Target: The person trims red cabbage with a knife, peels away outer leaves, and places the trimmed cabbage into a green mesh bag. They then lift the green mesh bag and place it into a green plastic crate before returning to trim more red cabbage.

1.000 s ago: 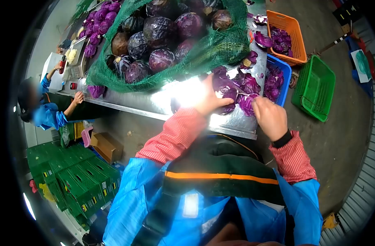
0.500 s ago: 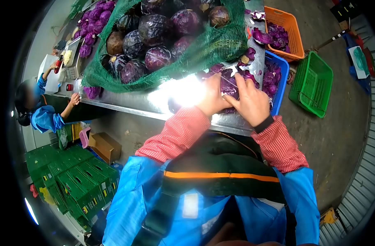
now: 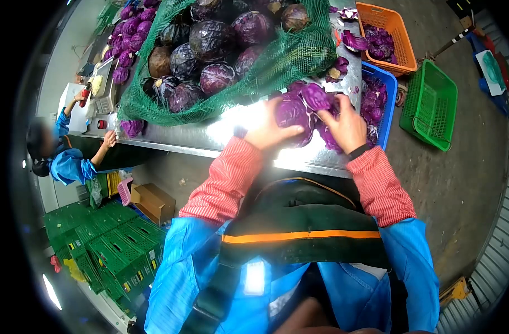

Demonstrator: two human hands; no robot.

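A red cabbage (image 3: 292,116) rests at the near edge of the steel table. My left hand (image 3: 269,129) is wrapped round its left side. On its right, a loosened outer cabbage leaf (image 3: 316,97) stands away from the head, and my right hand (image 3: 347,127) grips at this leaf's edge with thumb and fingers. More torn leaves lie under and beside my right hand. Beyond my hands a green mesh sack (image 3: 315,53) lies open, full of dark red cabbages (image 3: 211,40).
At the table's right stand a blue crate (image 3: 389,111) and an orange crate (image 3: 405,36), both holding leaves. A green crate (image 3: 431,106) sits on the floor. Further left, a co-worker (image 3: 70,161) works by peeled cabbages (image 3: 133,42). Green crates (image 3: 106,239) are stacked behind.
My hands have moved apart. The cabbage shows more of its bright purple side, and a leaf now stands off it toward my right hand.
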